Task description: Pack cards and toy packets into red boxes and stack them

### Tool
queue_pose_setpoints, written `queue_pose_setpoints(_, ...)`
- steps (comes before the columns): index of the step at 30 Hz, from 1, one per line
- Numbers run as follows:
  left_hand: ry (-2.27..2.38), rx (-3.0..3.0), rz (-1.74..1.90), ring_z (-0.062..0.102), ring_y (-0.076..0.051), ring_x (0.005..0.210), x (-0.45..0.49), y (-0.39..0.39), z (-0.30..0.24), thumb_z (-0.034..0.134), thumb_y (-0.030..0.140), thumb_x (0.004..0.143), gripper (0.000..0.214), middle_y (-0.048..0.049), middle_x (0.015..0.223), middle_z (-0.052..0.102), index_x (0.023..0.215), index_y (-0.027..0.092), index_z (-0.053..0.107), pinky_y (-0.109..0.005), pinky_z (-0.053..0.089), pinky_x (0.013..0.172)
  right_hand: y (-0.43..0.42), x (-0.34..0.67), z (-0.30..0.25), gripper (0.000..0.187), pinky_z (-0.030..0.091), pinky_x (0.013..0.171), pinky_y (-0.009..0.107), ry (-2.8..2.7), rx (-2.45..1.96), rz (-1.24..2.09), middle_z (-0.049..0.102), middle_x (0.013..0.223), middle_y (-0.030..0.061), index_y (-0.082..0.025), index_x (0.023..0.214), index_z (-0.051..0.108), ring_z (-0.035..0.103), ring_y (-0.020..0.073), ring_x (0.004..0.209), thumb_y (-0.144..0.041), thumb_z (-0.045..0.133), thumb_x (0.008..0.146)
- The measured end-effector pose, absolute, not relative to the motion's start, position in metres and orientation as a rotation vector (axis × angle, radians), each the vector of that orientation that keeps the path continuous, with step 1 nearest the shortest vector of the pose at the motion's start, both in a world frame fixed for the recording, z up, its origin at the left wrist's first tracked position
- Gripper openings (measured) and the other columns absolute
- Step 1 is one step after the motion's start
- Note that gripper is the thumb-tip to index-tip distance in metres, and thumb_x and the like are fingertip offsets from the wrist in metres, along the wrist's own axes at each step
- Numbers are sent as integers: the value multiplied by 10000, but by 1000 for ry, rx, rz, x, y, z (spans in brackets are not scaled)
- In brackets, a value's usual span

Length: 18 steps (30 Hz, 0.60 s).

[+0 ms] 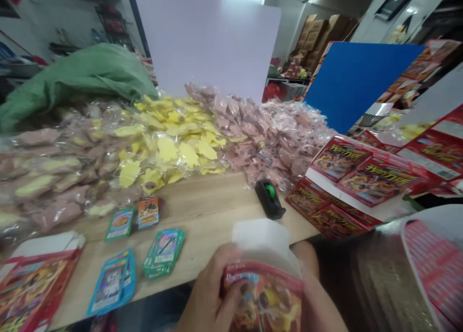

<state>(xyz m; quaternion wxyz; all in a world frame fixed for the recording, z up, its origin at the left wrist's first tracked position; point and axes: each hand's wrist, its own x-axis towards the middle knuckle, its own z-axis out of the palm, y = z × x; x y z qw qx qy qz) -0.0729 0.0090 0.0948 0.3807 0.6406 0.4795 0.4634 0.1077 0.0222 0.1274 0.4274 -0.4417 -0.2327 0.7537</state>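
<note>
Close to me at the bottom, a red printed cardboard box [269,298] with its white flap raised is held between both hands. My left hand [217,288] wraps its left side, the thumb lying across the printed front. On the right side my right hand [314,284] grips the box, its fingers partly hidden and blurred. Left of the hands lie a stack of green-edged cards [164,252] and blue-edged cards [113,281]. Behind these sit a smaller green stack [120,224] and an orange card stack [148,212]. The box's inside cannot be made out.
Wrapped yellow pieces [173,144] and wrapped pink pieces [278,134] heap across the table's back. A black tape dispenser [269,199] stands before them. Red packed boxes [361,178] are stacked right; a flattened red box [36,284] lies left. A green sack [83,76] rests behind.
</note>
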Motion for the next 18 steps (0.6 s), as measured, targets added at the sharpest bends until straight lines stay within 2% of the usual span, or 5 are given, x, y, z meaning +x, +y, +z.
queue_pose_setpoints(3, 1102, 1730, 1028, 491, -199, 1081, -83, 9, 100, 447, 197, 845, 320, -45, 1187, 511, 1154, 276, 431, -303, 421, 891, 36, 112, 130, 430, 440, 841, 379, -619, -1064, 2023, 651, 1046, 72, -216, 1059, 596, 578, 272, 981, -409, 628, 676)
queue_pose_setpoints(6, 1087, 1470, 836, 550, -160, 927, -84, 24, 87, 387, 219, 882, 247, -33, 1028, 574, 1123, 248, 428, -292, 446, 824, 66, 115, 113, 495, 449, 800, 359, -595, -1124, 2126, 657, 1029, 54, -228, 1169, 519, 614, 231, 897, -213, 587, 680)
queue_pose_setpoints(8, 1068, 1260, 836, 553, -158, 913, -81, 36, 70, 386, 251, 888, 237, -37, 1009, 570, 1124, 227, 404, -298, 450, 808, 86, 117, 100, 561, 449, 791, 339, -637, -1194, 2145, 665, 1007, 38, -238, 1199, 494, 622, 205, 862, -142, 588, 654)
queue_pose_setpoints(12, 977, 1019, 911, 544, -183, 976, -78, 43, 50, 432, 296, 870, 347, -68, 1110, 529, 1186, 227, 305, -314, 457, 800, 103, 117, 101, 586, 408, 872, 341, -874, -1304, 2171, 644, 1074, 34, -241, 1199, 512, 602, 186, 922, -153, 659, 639)
queue_pose_setpoints(18, 1119, 1120, 919, 562, -165, 875, -82, 30, 61, 437, 283, 866, 214, -36, 963, 586, 1071, 221, 440, -286, 439, 777, 101, 110, 119, 397, 388, 911, 392, -1173, -1297, 2131, 655, 1055, 68, -216, 1088, 621, 580, 231, 977, -296, 644, 700)
